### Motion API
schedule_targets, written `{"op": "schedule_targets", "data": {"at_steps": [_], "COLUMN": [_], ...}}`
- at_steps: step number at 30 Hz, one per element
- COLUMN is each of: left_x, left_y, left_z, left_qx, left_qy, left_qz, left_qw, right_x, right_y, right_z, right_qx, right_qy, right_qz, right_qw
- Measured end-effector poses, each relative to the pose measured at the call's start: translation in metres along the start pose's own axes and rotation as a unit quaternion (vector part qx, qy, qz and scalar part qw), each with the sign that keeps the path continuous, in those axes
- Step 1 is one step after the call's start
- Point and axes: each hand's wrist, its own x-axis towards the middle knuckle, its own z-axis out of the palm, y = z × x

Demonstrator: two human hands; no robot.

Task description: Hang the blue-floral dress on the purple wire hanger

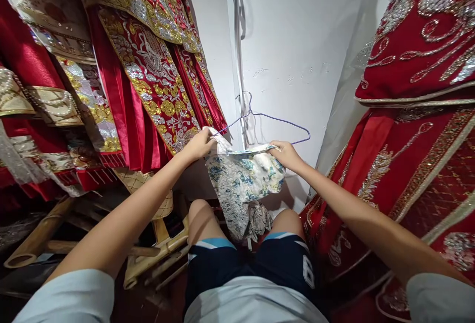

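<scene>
The white cloth garment with a blue, green and yellow floral print (256, 174) hangs above the lap, between the two hands, its top edge stretched out and its body wrinkled and longer on the left. A crumpled, greyish ruffled part (260, 220) shows at its lower right. The left hand (202, 144) pinches the white upper left corner in its fingers; the right hand (287, 156) has its fingers pinched on the other end of the top edge. Just behind is a thin purple wire hanger (285, 121), its left arm reaching down to the left hand, its hook near a slim white upright pole (237, 61). Red costumes with gold and silver embroidery (159, 85) hang at left above a bamboo frame (166, 249); red beaded garments (419, 61) fill the right side.
</scene>
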Motion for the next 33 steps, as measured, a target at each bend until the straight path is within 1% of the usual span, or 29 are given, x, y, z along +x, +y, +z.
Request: {"op": "schedule_targets", "data": {"at_steps": [2, 4, 6, 9, 11, 13, 15, 17, 19, 20, 21, 22, 23, 25, 27, 28, 30, 31, 32, 33], "left_x": [0.009, 0.019, 0.028, 0.043, 0.049, 0.051, 0.049, 0.045, 0.042, 0.042, 0.042, 0.043, 0.043, 0.044, 0.043, 0.042, 0.039, 0.039, 0.039, 0.039], "left_y": [0.002, 0.005, 0.01, 0.023, 0.031, 0.036, 0.035, 0.032, 0.03, 0.029, 0.029, 0.029, 0.029, 0.027, 0.021, 0.018, 0.012, 0.011, 0.012, 0.015], "left_z": [0.008, 0.02, 0.033, 0.045, 0.048, 0.045, 0.04, 0.033, 0.026, 0.023, 0.02, 0.017, 0.015, 0.013, 0.012, 0.012, 0.014, 0.014, 0.014, 0.014], "left_qx": [-0.021, -0.026, -0.052, -0.135, -0.194, -0.232, -0.226, -0.189, -0.155, -0.144, -0.132, -0.118, -0.102, -0.072, -0.065, -0.075, -0.115, -0.136, -0.152, -0.161], "left_qy": [-0.019, -0.02, 0.004, 0.057, 0.086, 0.104, 0.117, 0.125, 0.123, 0.118, 0.112, 0.108, 0.105, 0.113, 0.145, 0.164, 0.188, 0.185, 0.17, 0.149], "left_qz": [0.035, 0.054, 0.05, 0.026, 0.017, 0.021, 0.022, 0.02, 0.023, 0.027, 0.031, 0.033, 0.033, 0.03, 0.025, 0.018, -0.012, -0.033, -0.052, -0.062], "left_qw": [0.999, 0.998, 0.997, 0.989, 0.977, 0.967, 0.967, 0.974, 0.98, 0.982, 0.984, 0.987, 0.989, 0.99, 0.987, 0.983, 0.975, 0.973, 0.972, 0.974], "right_x": [-0.002, -0.003, -0.003, -0.004, -0.005, -0.006, -0.006, -0.001, 0.008, 0.014, 0.02, 0.026, 0.03, 0.036, 0.041, 0.043, 0.052, 0.057, 0.061, 0.065], "right_y": [-0.005, -0.009, -0.011, -0.011, -0.012, -0.012, -0.013, -0.012, -0.01, -0.008, -0.006, -0.004, -0.003, -0.002, -0.004, -0.006, -0.013, -0.016, -0.019, -0.021], "right_z": [0.005, 0.007, 0.009, 0.013, 0.015, 0.012, 0.002, -0.014, -0.034, -0.044, -0.053, -0.062, -0.071, -0.085, -0.095, -0.098, -0.097, -0.093, -0.086, -0.077], "right_qx": [0.011, 0.002, -0.007, -0.015, -0.015, -0.017, -0.039, -0.08, -0.121, -0.137, -0.149, -0.156, -0.156, -0.12, -0.027, 0.033, 0.146, 0.187, 0.21, 0.212], "right_qy": [-0.006, -0.003, 0.006, 0.019, 0.02, 0.022, 0.046, 0.105, 0.172, 0.193, 0.197, 0.182, 0.151, 0.061, -0.014, -0.036, -0.045, -0.04, -0.031, -0.008], "right_qz": [0.0, 0.002, 0.006, 0.013, 0.013, -0.003, -0.023, -0.027, -0.01, 0.002, 0.014, 0.029, 0.047, 0.087, 0.13, 0.151, 0.177, 0.179, 0.17, 0.147], "right_qw": [1.0, 1.0, 1.0, 1.0, 1.0, 1.0, 0.998, 0.991, 0.978, 0.972, 0.969, 0.97, 0.975, 0.987, 0.991, 0.987, 0.972, 0.965, 0.962, 0.966]}}
